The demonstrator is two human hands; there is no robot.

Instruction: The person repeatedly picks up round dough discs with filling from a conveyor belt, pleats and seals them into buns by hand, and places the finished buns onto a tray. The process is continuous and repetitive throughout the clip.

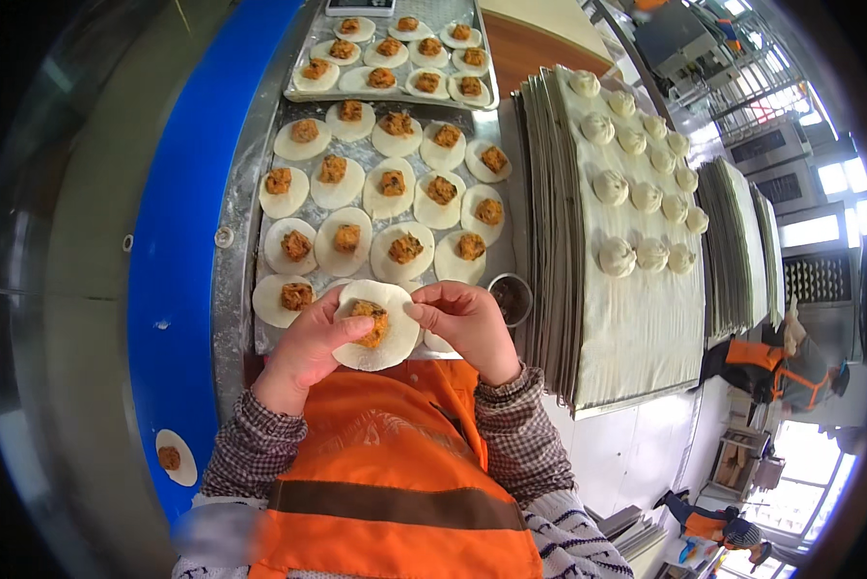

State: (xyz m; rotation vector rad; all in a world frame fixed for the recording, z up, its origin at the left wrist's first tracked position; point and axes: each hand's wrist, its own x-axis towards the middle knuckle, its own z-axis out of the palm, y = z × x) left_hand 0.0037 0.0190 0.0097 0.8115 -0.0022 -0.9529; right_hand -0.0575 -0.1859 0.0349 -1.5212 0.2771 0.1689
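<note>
A round white dough wrapper [391,349] with a lump of orange-brown filling [368,326] lies across my left hand [310,344], the thumb resting on the filling. My right hand [469,323] pinches the wrapper's right edge between thumb and forefinger. Both hands are just above the near edge of a floured tray, where rows of filled flat wrappers [405,247] lie open. The fingers under the wrapper are hidden. A small metal bowl [509,299] of dark contents stands beside my right hand.
A second tray [392,95] of filled wrappers is at the far end. To the right, a tall stack of cloth-covered trays [636,328] bears pleated buns [611,188]. A blue conveyor belt [178,251] runs along the left, carrying one filled wrapper [186,461]. Other people work at far right.
</note>
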